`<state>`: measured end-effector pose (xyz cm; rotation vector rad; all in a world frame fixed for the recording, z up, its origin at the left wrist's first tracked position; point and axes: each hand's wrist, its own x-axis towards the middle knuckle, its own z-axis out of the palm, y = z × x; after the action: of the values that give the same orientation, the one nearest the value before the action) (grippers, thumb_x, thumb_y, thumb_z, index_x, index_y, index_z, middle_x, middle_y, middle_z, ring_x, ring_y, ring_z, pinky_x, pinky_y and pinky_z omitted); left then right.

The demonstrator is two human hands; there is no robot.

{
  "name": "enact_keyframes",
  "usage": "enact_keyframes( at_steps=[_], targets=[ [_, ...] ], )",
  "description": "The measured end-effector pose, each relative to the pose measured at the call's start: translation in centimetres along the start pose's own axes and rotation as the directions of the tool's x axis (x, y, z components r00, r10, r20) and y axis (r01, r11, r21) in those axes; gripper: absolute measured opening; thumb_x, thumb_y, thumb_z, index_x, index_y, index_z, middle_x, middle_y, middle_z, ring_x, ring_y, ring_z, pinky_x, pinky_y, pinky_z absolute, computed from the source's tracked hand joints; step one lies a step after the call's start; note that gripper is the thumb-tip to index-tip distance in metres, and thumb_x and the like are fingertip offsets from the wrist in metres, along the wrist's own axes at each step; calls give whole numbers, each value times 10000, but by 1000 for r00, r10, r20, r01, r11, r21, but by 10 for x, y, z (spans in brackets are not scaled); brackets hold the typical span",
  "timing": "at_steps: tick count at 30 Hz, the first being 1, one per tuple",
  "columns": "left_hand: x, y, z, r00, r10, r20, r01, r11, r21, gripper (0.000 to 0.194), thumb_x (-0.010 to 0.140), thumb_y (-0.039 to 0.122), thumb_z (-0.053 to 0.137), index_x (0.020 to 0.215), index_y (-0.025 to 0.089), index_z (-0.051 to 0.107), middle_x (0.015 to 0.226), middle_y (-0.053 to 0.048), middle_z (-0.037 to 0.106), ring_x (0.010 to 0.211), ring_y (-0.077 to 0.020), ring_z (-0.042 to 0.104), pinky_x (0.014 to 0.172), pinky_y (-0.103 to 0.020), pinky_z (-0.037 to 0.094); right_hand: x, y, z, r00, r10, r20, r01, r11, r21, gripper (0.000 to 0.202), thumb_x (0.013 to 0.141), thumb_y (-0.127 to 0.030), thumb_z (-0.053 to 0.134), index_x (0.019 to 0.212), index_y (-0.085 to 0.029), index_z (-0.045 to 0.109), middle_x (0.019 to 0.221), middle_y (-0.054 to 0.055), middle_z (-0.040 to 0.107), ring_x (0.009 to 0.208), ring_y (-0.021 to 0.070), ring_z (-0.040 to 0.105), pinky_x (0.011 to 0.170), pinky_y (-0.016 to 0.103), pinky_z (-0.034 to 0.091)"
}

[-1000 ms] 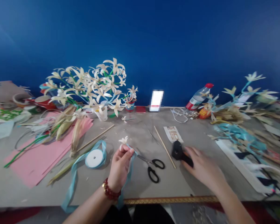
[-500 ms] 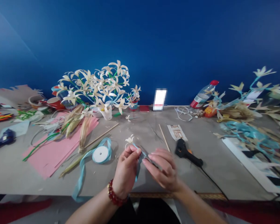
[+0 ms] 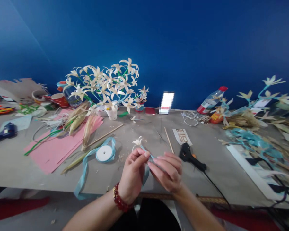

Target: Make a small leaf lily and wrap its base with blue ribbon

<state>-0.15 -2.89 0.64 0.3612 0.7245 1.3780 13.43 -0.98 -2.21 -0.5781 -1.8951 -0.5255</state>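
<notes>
right hand (image 3: pixel 168 170) off glue gun (image 3: pixel 192 158) now, pinching blue stem (image 3: pixel 151 156), left hand (image 3: pixel 135 170) pinching flower (image 3: pixel 139 141), white and spiky

The one camera sits on the person's head, looking forward and down across the table (image 3: pixel 207 138) to the blue wall (image 3: pixel 183 48) behind it, which fills the upper part of the view. From close above, it sees the left hand (image 3: pixel 134 170) and right hand (image 3: pixel 168 170) low near the middle of a wide frame, the forearms (image 3: pixel 93 208) entering from the bottom edge.
</notes>
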Motion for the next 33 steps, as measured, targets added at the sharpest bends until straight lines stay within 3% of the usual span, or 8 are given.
enact_keyframes(
  at_steps=[10,16,25,33],
  targets=[
    [-2,-6,-7,965,257,50,-262,943,204,136,763,210,782,732,185,652,796,-5,644,803,-139,564,775,-233,439,6,-7,-8,996,81,20,-83,991,105,185,818,-42,693,861,-219,727,847,18,680,799,158,638,845,368,533],
    [-2,-3,-11,956,277,92,-292,920,262,150,757,222,790,715,176,654,827,-22,677,819,-156,583,794,-248,455,8,-3,-15,993,106,42,-111,979,170,199,828,-40,671,914,-211,724,819,24,689,760,168,628,794,392,541],
    [-6,7,-16,926,289,244,-371,820,437,63,842,219,710,895,186,718,880,-41,699,849,-181,592,838,-275,455,16,3,-16,978,205,34,-200,886,418,230,863,-47,583,1011,-173,707,826,63,661,738,190,623,679,400,556],
    [-5,11,-19,926,291,241,-377,763,525,94,830,246,722,900,182,723,869,-52,704,829,-193,600,818,-275,463,26,3,-25,987,121,109,-154,913,378,208,889,-69,560,1002,-178,696,851,76,736,772,191,673,724,389,588]
  ],
)
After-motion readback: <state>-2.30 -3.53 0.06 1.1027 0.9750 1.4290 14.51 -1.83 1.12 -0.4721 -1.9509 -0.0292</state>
